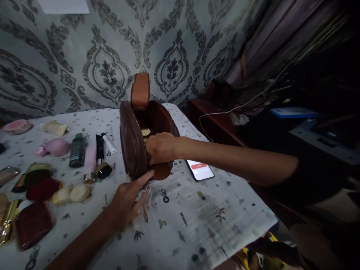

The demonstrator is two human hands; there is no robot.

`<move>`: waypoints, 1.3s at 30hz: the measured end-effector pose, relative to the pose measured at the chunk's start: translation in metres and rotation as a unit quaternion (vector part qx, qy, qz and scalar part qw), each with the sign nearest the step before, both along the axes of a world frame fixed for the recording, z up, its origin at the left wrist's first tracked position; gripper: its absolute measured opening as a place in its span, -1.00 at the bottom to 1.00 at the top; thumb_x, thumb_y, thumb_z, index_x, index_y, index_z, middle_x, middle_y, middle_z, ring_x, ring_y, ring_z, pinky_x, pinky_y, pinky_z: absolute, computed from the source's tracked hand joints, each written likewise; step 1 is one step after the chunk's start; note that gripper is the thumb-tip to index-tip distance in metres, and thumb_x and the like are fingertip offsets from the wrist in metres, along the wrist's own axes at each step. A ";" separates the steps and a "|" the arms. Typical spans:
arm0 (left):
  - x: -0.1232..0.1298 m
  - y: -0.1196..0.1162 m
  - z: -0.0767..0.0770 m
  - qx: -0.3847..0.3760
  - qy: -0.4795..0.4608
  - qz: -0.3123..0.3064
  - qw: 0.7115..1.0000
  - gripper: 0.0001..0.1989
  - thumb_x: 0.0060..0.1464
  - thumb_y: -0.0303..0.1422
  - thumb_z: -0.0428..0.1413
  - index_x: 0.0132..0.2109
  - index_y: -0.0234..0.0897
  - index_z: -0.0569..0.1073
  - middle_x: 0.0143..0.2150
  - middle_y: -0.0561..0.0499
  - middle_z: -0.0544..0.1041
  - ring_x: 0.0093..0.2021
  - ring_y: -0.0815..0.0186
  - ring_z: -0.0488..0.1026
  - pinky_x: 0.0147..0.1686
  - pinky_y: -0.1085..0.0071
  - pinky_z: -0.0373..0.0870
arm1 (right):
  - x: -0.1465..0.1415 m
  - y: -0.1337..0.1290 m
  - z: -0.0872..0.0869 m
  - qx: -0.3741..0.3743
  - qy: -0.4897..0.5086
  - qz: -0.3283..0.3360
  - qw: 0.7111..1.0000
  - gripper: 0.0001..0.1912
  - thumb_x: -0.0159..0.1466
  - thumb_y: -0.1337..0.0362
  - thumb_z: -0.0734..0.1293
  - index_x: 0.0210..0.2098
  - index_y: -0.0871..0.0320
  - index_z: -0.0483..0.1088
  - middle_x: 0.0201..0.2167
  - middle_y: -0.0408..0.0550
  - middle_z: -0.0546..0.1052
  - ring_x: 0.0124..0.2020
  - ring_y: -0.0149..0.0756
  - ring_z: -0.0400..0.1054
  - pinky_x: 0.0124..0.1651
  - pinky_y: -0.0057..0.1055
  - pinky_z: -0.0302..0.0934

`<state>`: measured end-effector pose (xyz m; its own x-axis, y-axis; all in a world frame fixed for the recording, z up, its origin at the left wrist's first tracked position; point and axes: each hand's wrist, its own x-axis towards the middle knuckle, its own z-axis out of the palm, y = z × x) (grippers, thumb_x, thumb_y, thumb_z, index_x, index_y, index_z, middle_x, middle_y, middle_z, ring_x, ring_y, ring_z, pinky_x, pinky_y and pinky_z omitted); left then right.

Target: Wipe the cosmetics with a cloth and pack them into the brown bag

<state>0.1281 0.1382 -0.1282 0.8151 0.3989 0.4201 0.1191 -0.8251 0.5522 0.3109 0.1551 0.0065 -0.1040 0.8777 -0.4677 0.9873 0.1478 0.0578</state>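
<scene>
A brown toiletry bag stands on the table with its zip undone and its tan flap raised at the back. My right hand reaches down into the bag's mouth; its fingers are hidden inside. A small gold-coloured item shows in the bag just beyond the knuckles. At the near lower edge, my left hand rests its stretched index finger against the bag's front tab, thumb apart below. Right of the bag, partly under my right forearm, lies a phone with its screen lit.
Cosmetics spread over the left of the patterned tablecloth: a green bottle, a pink tube, a black tube, a dark red bottle and several others. A white cable crosses the reddish furniture at right. Patterned wallpaper backs the table.
</scene>
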 end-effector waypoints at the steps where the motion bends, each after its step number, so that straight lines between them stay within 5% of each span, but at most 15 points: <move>1: 0.000 0.000 0.001 0.002 -0.005 -0.001 1.000 -0.47 0.34 -0.40 -0.06 0.40 -0.13 0.07 0.00 -0.05 0.61 -0.18 0.34 0.62 -0.17 0.45 0.56 | 0.000 0.000 0.001 -0.016 0.002 -0.002 1.000 -0.51 0.19 0.17 0.40 0.07 0.26 0.44 -0.02 0.22 0.54 0.01 0.03 0.47 -0.05 -0.22 0.37; 11: 0.000 0.000 0.004 0.009 -0.007 -0.006 1.000 -0.44 0.34 -0.39 -0.06 0.41 -0.13 0.02 0.09 -0.08 0.57 -0.07 0.29 0.61 -0.10 0.39 0.57 | 0.006 -0.004 -0.006 0.002 0.046 0.000 0.999 -0.61 0.17 0.33 0.36 0.00 0.27 0.49 -0.12 0.19 0.58 -0.04 -0.03 0.50 -0.11 -0.31 0.37; 22: -0.002 0.000 -0.001 -0.029 0.022 -0.004 0.999 -0.44 0.34 -0.39 -0.05 0.42 -0.14 0.02 0.10 -0.09 0.56 -0.08 0.28 0.60 -0.08 0.36 0.54 | 0.013 -0.007 0.022 -0.002 0.032 0.042 0.999 -0.65 0.29 0.44 0.23 0.04 0.35 0.45 -0.10 0.26 0.55 -0.05 -0.07 0.49 -0.17 -0.35 0.31; 27: -0.002 -0.001 0.000 -0.040 0.018 -0.007 0.999 -0.44 0.35 -0.40 -0.08 0.42 -0.12 0.01 0.12 -0.06 0.54 -0.09 0.31 0.59 -0.10 0.40 0.54 | 0.014 -0.008 0.021 0.018 0.000 0.045 0.999 -0.65 0.27 0.48 0.22 0.02 0.33 0.46 -0.10 0.26 0.55 -0.03 -0.07 0.48 -0.10 -0.29 0.32; 39: -0.001 0.001 -0.002 -0.008 0.001 0.010 1.000 -0.46 0.32 -0.38 -0.04 0.39 -0.16 0.08 -0.24 0.06 0.63 -0.49 0.42 0.50 -0.35 0.52 0.47 | 0.001 -0.012 0.013 -0.005 -0.043 0.083 0.996 -0.70 0.30 0.47 0.24 -0.03 0.42 0.49 -0.08 0.31 0.55 0.00 -0.06 0.47 -0.08 -0.34 0.31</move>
